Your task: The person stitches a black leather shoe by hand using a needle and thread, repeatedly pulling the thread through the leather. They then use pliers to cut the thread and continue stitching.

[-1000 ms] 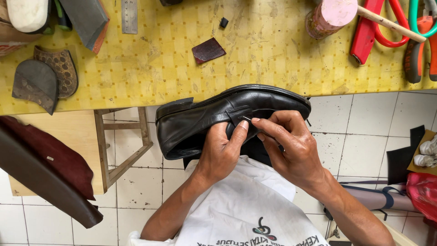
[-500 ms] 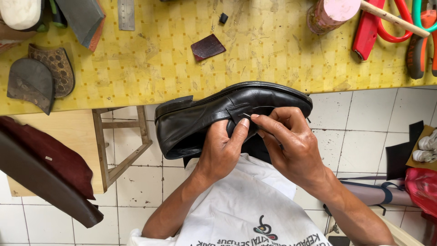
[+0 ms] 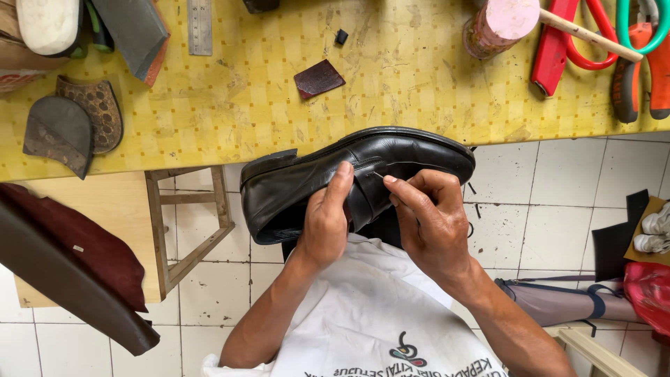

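Note:
I hold a black leather shoe [image 3: 419, 150] on its side over my lap, just below the table's edge. My left hand [image 3: 326, 225] grips the shoe's upper from underneath, with the thumb stretched up across the leather. My right hand [image 3: 431, 222] pinches a thin needle [image 3: 379, 175] between thumb and forefinger. The needle's tip is at the shoe's upper, close to my left thumb. I cannot make out any thread.
The yellow-covered table [image 3: 265, 112] holds two worn heel pieces [image 3: 66, 129], a dark red leather patch [image 3: 319, 78], a metal ruler [image 3: 199, 26], a pink-lidded can [image 3: 497, 24] and red-handled scissors [image 3: 576, 38]. A wooden stool [image 3: 185, 230] and dark leather sheets [image 3: 70, 279] are at the left.
Almost nothing differs. Both hands stay on the shoe, and my right fingers have shifted slightly at the same spot on the upper.

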